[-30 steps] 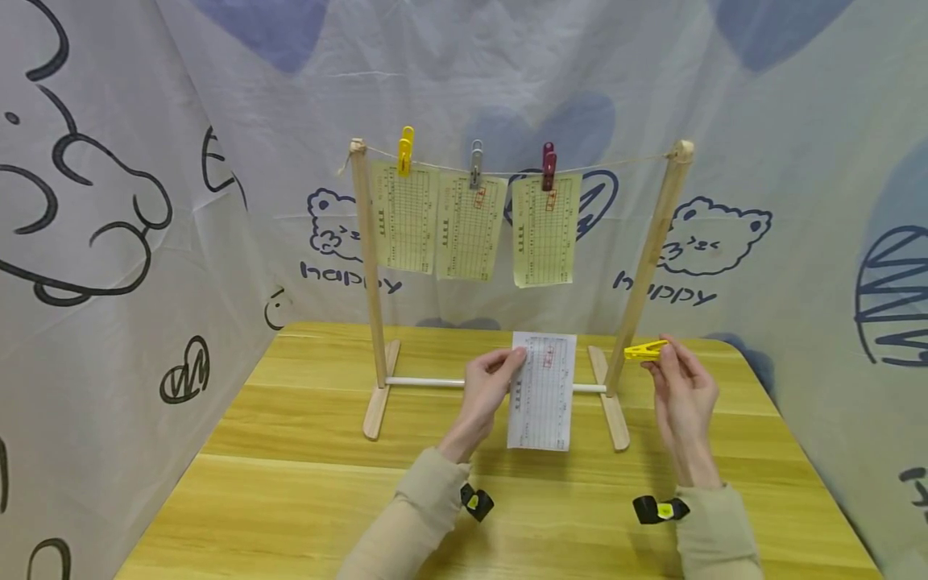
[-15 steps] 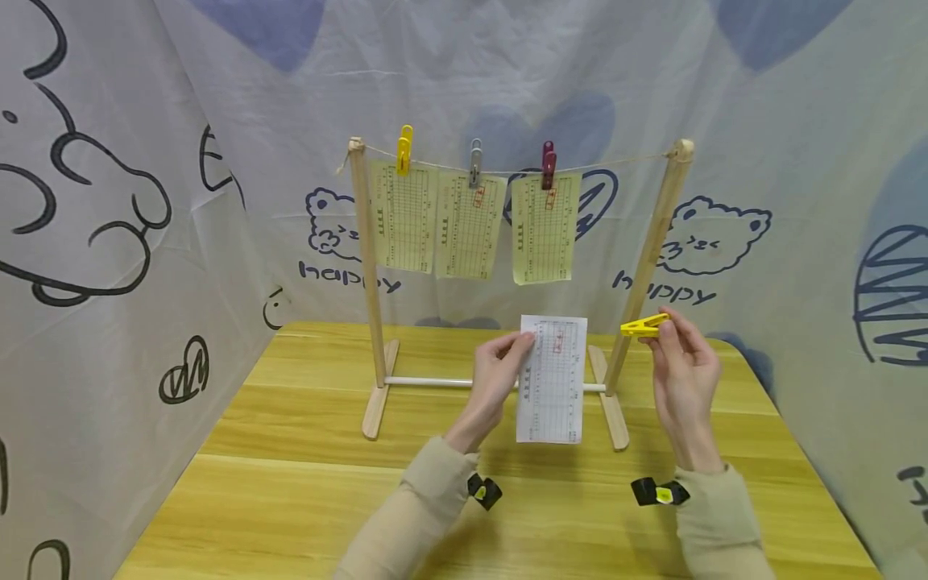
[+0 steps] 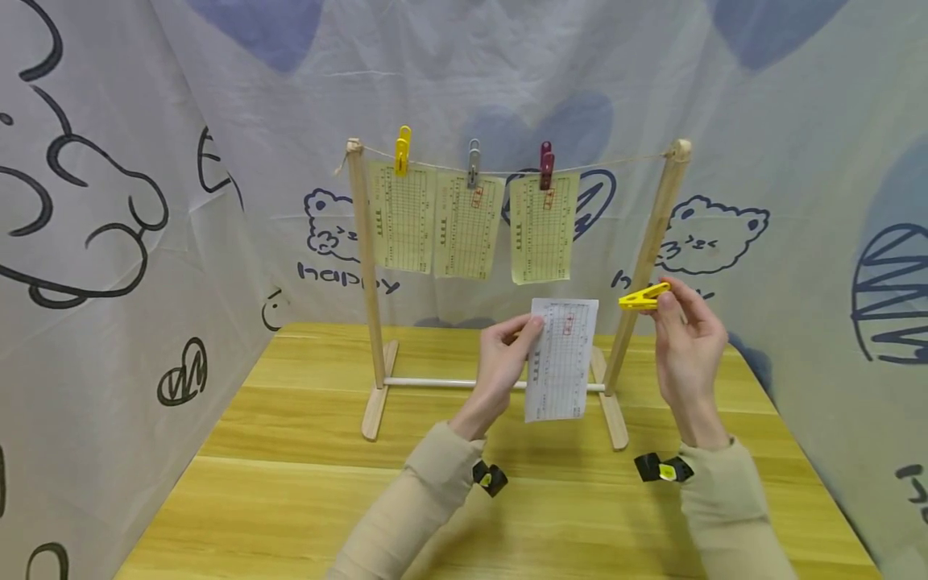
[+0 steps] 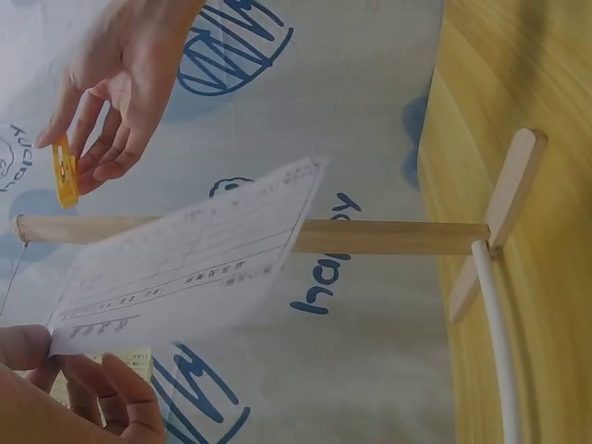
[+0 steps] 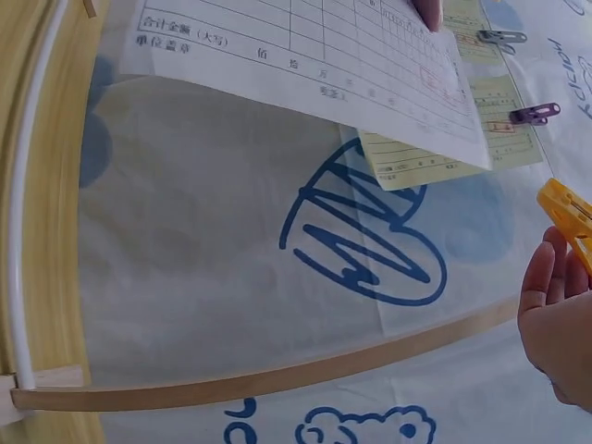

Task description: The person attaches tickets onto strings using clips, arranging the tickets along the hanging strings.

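A white printed form (image 3: pixel 561 362) with a red stamp is pinched at its upper left edge by my left hand (image 3: pixel 500 362), held in the air before the rack. To its right, my right hand (image 3: pixel 689 354) pinches a yellow clothespin (image 3: pixel 644 298) between thumb and fingers, its nose pointing left. Behind, a string (image 3: pixel 616 163) carries three yellowish forms: one under a yellow clothespin (image 3: pixel 402 151), one under a grey clothespin (image 3: pixel 474 165), one under a dark red clothespin (image 3: pixel 547 167). In the right wrist view the white form (image 5: pixel 314 65) partly covers a yellowish form (image 5: pixel 407 165).
The string runs between two wooden posts (image 3: pixel 368 274) on flat feet (image 3: pixel 615 419), joined low down by a white rod (image 3: pixel 428 383). This rack stands on a wood-grain table (image 3: pixel 290 499). A patterned cloth (image 3: pixel 464 48) hangs behind and at both sides.
Both hands have risen toward the string, the left also shifting right with the white form. The clothespin in my right hand has gone up with it. The hanging forms stay in place.
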{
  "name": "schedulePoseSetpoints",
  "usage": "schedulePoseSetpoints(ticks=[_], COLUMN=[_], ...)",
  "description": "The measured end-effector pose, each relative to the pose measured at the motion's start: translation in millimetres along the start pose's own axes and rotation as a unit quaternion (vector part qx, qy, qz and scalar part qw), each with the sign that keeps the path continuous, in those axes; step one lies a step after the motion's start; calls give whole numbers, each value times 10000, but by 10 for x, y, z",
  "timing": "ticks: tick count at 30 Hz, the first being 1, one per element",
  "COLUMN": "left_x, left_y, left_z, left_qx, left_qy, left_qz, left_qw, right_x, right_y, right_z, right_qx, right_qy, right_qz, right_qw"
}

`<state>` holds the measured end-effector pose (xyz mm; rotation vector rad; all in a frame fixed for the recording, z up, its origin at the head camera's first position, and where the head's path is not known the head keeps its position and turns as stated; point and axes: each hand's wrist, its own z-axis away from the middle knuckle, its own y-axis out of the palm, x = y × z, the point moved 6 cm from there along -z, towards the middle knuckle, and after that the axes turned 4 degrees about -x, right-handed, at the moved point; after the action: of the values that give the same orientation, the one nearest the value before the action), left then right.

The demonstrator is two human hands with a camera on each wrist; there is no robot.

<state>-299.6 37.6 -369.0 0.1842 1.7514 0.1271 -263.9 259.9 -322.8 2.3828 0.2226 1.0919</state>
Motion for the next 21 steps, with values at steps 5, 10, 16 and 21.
schedulePoseSetpoints(ticks=[5, 10, 16, 21], left_x=[-67, -169, -286, -352], left_y=[20, 47, 88, 112], left_z=[-54, -109, -159, -198], left_qx=[-229, -289, -266, -306], left_qy=[96, 213, 374, 340], left_qz=[294, 397, 311, 257], left_qw=[9993, 9986, 9985, 9986], right_x=[52, 125, 199, 253], right_y=[79, 141, 173, 208], right_z=[-85, -177, -289, -376], right_qx=[123, 185, 137, 144], right_qy=[-182, -491, -642, -712], right_qz=[233, 589, 893, 906], right_qw=[9995, 9969, 9938, 9932])
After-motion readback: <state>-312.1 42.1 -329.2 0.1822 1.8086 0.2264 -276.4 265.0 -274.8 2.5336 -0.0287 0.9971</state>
